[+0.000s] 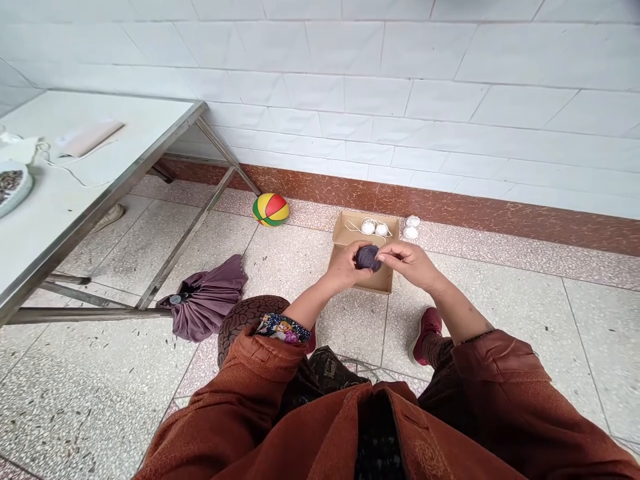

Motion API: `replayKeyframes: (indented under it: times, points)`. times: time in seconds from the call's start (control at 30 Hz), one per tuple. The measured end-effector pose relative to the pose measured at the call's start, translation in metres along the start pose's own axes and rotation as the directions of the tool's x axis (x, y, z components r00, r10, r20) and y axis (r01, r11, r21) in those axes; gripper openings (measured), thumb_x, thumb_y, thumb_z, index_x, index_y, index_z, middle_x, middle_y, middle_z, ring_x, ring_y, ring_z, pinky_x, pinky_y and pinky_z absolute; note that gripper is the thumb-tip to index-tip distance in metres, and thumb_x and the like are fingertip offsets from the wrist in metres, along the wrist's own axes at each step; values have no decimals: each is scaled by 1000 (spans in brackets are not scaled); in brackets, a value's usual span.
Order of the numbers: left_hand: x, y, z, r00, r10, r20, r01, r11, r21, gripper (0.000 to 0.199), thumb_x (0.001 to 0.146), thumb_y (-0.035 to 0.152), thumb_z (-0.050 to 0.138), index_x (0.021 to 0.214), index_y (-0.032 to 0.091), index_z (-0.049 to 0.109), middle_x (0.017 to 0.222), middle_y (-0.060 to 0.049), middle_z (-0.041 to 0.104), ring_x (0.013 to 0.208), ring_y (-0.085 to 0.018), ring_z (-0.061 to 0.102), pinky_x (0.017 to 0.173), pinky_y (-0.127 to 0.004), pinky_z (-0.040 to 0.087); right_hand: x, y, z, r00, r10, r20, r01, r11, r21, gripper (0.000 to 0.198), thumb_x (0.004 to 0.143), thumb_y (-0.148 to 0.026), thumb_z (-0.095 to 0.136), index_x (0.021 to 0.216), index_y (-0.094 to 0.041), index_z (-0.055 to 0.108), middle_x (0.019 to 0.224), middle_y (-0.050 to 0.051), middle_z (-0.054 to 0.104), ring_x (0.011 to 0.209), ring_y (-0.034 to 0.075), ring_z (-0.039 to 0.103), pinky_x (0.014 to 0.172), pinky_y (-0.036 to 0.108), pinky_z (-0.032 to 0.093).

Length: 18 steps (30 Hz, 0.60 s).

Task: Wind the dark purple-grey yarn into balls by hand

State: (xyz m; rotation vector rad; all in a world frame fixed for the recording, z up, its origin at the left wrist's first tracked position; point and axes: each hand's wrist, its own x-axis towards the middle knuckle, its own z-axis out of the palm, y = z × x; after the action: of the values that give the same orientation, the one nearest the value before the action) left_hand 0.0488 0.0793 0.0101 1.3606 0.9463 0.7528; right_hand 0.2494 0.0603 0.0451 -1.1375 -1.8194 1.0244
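My left hand (346,265) is wrapped round a dark purple ball of yarn (367,258), held above an open cardboard box (376,283). My right hand (407,261) is closed in a pinch at the ball's right side. Whatever lies between those fingertips is too small to make out. Beyond the ball, two white balls of yarn (369,227) with loose strands rest in the box's far half. On the floor just right of the box sit more white balls (411,232), close together.
To the left stands a metal-framed table (165,127) bearing a bowl (20,190) and a pinkish flat item (93,137). A colourful ball (271,209) lies near the wall. A folded purple umbrella (213,297) leans by the table's lower bar, beside a round patterned stool (250,317).
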Motion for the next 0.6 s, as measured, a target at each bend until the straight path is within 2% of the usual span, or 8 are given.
replayKeyframes:
  times: [0.1,0.2,0.27,0.33,0.6]
  points:
    - [-4,2,1,985,-58,162,66,997,-43,66,66,22,82,127,22,59,113,-7,67,101,-22,64,97,-44,48,2,9,-2,993,-22,-114,15,998,-66,21,93,-41,63,82,-24,69,83,4,70,78,20,61,78,36,48]
    - [-7,7,2,968,-10,251,64,976,-207,76,65,26,87,134,26,56,127,-10,64,115,-26,62,101,-46,47,5,19,2,981,7,-194,-24,996,-87,22,93,-42,62,82,-24,68,83,4,70,80,21,62,79,37,48]
    - [-9,11,2,963,37,267,49,950,-309,82,63,27,90,138,30,55,135,-11,61,124,-28,58,103,-46,48,6,25,5,973,41,-226,-59,995,-76,23,93,-43,61,82,-24,67,82,4,69,79,21,61,78,36,48]
    - [-11,16,1,960,43,278,69,921,-382,80,64,28,90,138,31,57,140,-11,58,126,-30,57,100,-45,50,6,28,7,971,75,-229,-93,993,-66,25,93,-44,60,81,-23,66,78,3,67,76,20,60,74,34,47]
    - [-16,24,-3,967,-43,253,189,786,-589,63,73,23,78,133,26,60,141,-12,58,115,-26,63,91,-40,55,3,28,12,975,146,-165,-166,979,-114,18,94,-33,52,85,-22,64,73,1,64,71,18,57,67,29,43]
